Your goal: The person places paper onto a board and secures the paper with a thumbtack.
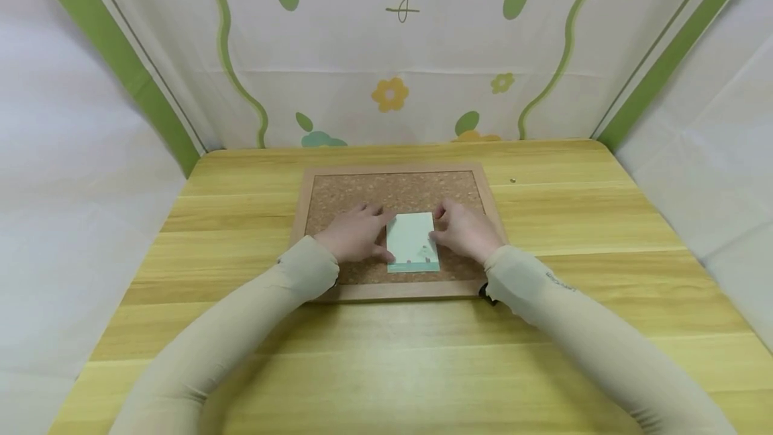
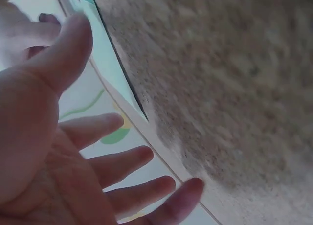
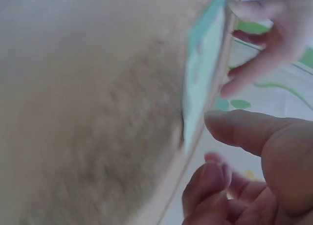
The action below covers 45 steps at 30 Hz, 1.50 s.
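A pale green sheet of notepaper (image 1: 410,240) with a teal band along its near edge lies on the framed corkboard (image 1: 350,277). At its left side is my left hand (image 1: 356,232), fingers spread, the thumb near the lower left corner and the index finger near the upper left. My right hand (image 1: 465,230) is at the sheet's right edge, thumb extended. In the right wrist view the fingers (image 3: 208,181) are loosely bent and apart from the thumb; no held thing shows. Whether the fingertips press the sheet is hard to tell.
The corkboard lies on a wooden-topped table (image 1: 386,361). A tiny dark object (image 1: 512,180) rests on the table beyond the board's right side. Behind the table hangs a white flower-print curtain (image 1: 338,39).
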Motion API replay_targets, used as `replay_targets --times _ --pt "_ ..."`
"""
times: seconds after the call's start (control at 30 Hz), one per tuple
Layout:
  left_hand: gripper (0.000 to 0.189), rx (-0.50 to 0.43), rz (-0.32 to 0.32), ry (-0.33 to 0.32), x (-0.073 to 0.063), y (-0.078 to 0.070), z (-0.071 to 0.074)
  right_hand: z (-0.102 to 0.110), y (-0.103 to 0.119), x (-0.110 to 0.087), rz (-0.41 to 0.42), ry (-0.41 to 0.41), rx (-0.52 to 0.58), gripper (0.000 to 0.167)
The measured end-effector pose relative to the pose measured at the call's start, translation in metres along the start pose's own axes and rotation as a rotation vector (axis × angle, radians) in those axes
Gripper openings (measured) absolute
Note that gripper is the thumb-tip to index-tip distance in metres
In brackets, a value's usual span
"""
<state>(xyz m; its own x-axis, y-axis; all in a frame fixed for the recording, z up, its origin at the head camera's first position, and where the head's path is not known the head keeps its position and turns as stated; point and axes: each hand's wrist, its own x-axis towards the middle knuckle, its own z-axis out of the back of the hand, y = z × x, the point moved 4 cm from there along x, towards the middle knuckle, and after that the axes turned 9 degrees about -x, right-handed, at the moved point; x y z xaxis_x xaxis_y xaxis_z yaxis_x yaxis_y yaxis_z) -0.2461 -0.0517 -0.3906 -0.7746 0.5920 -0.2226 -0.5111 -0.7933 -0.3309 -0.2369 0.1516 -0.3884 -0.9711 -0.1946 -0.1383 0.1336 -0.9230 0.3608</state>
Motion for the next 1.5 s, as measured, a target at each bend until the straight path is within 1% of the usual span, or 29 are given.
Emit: replay_targets --times 0.07,0.13,0.2,0.27,0.37,0.47,0.53,0.6,0.73,0.8,0.9,1.0,1.2,1.37,1.5 --pt "0.099 0.034 0.002 0.030 0.001 0.002 -0.002 0.008 -0.003 -0.001 0.027 -0.028 0.013 0.020" --pt "0.103 0.067 0.011 0.067 0.002 0.005 -0.005 0.019 -0.007 0.000 0.052 -0.073 0.016 0.013" --pt "0.105 0.092 0.020 0.094 0.003 0.007 -0.007 0.033 -0.015 0.001 0.064 -0.119 0.005 0.015" --pt "0.105 0.095 0.027 0.112 0.003 0.008 -0.007 0.049 -0.028 0.002 0.052 -0.164 -0.006 0.018" --pt "0.105 0.092 0.033 0.130 0.002 0.006 -0.006 0.073 -0.056 0.006 0.027 -0.201 -0.008 0.023" --pt "0.106 0.089 0.039 0.145 0.001 0.004 -0.006 0.093 -0.093 0.012 0.010 -0.225 -0.024 0.027" --pt "0.107 0.096 0.043 0.152 0.002 0.005 -0.007 0.102 -0.116 0.017 0.011 -0.220 -0.056 0.029" --pt "0.107 0.101 0.051 0.160 0.003 0.005 -0.008 0.107 -0.136 0.023 0.028 -0.227 -0.123 0.028" --pt "0.109 0.112 0.065 0.178 0.005 0.005 -0.009 0.108 -0.167 0.037 0.077 -0.203 -0.266 0.025" --pt "0.110 0.111 0.070 0.188 0.006 0.004 -0.009 0.104 -0.179 0.043 0.090 -0.170 -0.300 0.024" --pt "0.110 0.109 0.078 0.200 0.006 0.002 -0.009 0.096 -0.192 0.051 0.080 -0.119 -0.288 0.024" --pt "0.110 0.119 0.078 0.202 0.006 0.001 -0.009 0.089 -0.199 0.056 0.053 -0.079 -0.249 0.026" --pt "0.110 0.109 0.063 0.181 0.003 -0.001 -0.010 0.079 -0.200 0.066 0.030 -0.076 -0.227 0.028" --pt "0.109 0.083 0.064 0.185 0.001 -0.004 -0.008 0.074 -0.197 0.073 0.028 -0.078 -0.216 0.029" --pt "0.108 0.073 0.070 0.190 0.001 -0.003 -0.008 0.071 -0.192 0.078 0.035 -0.067 -0.220 0.029"
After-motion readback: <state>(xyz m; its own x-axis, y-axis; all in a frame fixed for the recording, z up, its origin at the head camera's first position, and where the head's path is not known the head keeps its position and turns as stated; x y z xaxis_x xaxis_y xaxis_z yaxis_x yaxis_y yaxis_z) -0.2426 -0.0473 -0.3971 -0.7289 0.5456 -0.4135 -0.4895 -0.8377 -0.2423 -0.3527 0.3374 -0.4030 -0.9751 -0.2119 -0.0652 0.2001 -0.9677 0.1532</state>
